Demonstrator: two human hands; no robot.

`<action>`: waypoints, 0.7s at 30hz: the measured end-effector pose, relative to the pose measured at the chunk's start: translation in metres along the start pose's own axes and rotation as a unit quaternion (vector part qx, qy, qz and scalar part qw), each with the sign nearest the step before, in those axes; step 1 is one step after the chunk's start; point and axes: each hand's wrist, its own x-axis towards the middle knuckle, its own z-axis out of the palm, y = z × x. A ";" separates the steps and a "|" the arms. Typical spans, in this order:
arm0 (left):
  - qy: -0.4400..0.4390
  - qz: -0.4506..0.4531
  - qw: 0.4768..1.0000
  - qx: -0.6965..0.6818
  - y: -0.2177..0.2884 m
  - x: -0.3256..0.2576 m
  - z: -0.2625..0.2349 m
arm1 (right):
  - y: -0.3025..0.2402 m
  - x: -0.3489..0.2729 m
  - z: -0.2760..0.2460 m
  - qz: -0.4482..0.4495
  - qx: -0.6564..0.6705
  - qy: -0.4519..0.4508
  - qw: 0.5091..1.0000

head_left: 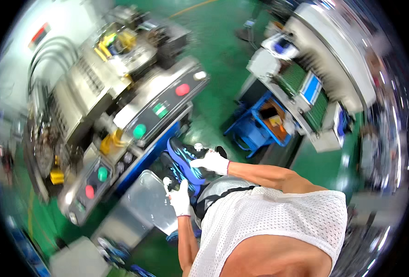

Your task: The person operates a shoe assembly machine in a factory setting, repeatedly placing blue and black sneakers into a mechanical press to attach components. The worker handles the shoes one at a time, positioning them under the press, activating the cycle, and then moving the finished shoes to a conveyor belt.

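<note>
So the right hand (215,162), in a white glove, is gripping a black and blue sneaker (184,160), thumb lying toward the purple-blue sole, and the left hand (180,200), also gloved, looks to be holding a second sneaker (173,167) right beside it, though blur is hiding exactly how those fingers are wrapping round. Both shoes are sitting close in front of the body, between the lap and the button-covered machine (160,111), with a pale tray (142,203) just to the left. I'm guessing they're pretty light, with springy soles and softer uppers, nothing fragile, but maybe slick under gloves, so I'd be grabbing around the heel, not squashing the upper.
</note>
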 end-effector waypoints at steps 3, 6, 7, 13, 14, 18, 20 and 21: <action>-0.137 0.001 0.988 0.074 0.107 -0.016 0.032 | 0.043 -0.008 -0.081 0.135 0.047 0.089 0.986; -0.223 0.133 0.956 0.136 0.162 -0.029 0.084 | 0.066 -0.059 -0.147 0.013 0.342 0.207 0.916; -0.275 0.176 0.941 0.084 0.179 -0.030 0.104 | 0.060 -0.075 -0.166 -0.018 0.400 0.256 0.880; -0.450 0.296 0.843 0.009 0.340 -0.062 0.251 | 0.156 -0.113 -0.316 0.059 0.219 0.536 0.813; -0.463 0.306 0.832 -0.004 0.358 -0.055 0.284 | 0.144 -0.116 -0.352 0.153 0.207 0.577 0.775; -0.392 0.508 0.764 0.066 0.466 -0.079 0.419 | 0.168 -0.124 -0.470 0.095 0.005 0.697 0.711; -0.420 0.502 0.741 0.148 0.503 -0.101 0.472 | 0.176 -0.112 -0.513 0.133 -0.045 0.706 0.695; -0.376 0.525 0.747 0.156 0.499 -0.099 0.514 | 0.198 -0.092 -0.535 0.171 -0.053 0.701 0.690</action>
